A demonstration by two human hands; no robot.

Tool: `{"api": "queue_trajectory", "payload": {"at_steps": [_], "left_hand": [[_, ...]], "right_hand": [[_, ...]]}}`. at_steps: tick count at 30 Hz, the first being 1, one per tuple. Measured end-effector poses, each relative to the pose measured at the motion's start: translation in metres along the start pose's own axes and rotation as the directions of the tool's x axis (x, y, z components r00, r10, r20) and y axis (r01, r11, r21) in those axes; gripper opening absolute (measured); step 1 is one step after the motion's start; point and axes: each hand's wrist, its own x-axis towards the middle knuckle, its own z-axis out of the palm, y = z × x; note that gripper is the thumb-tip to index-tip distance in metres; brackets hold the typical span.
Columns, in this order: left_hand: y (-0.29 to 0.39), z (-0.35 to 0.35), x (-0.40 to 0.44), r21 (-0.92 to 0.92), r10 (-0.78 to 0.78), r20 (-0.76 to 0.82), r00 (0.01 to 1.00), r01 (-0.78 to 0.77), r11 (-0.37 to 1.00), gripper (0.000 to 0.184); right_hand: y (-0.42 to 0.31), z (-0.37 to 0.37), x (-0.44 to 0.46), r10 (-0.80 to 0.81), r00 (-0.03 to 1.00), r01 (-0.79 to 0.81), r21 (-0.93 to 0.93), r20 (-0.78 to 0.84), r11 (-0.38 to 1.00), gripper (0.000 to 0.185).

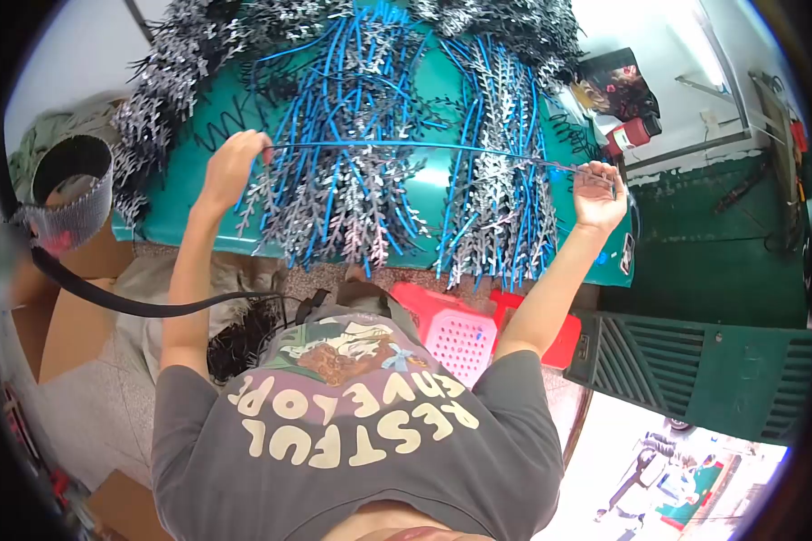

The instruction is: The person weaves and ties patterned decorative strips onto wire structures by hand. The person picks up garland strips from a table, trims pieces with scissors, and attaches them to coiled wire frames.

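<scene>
A long thin blue stem stretches almost level above the green table. One end is pinched in my left hand, and my right hand has its fingers curled round the other, darker end. Beneath the stem lie a wide pile of silvery-grey leafy sprigs with blue stems and a narrower pile of the same. Both piles hang toward the table's near edge.
Dark and silvery foliage is heaped along the back and left. A red bottle stands at the back right. Near my body are a pink perforated stool, a mesh cylinder and a cardboard box.
</scene>
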Motion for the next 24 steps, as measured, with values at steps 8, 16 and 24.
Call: {"api": "queue_trajectory", "payload": {"at_steps": [8, 16, 24], "left_hand": [[-0.012, 0.029, -0.001, -0.520, -0.405, 0.415, 0.815, 0.578, 0.629, 0.023], [-0.052, 0.036, -0.013, -0.450, -0.425, 0.669, 0.610, 0.788, 0.421, 0.036], [-0.115, 0.000, -0.023, -0.675, -0.492, 0.588, 0.642, 0.724, 0.139, 0.032]], "right_hand": [[0.000, -0.076, 0.034, -0.167, 0.830, 0.009, 0.287, 0.533, 0.958, 0.013], [0.009, -0.165, 0.038, -0.009, 0.951, 0.038, 0.087, -0.310, 0.995, 0.010], [-0.003, -0.084, -0.019, -0.286, 0.895, -0.188, -0.871, -0.342, 0.454, 0.037]]}}
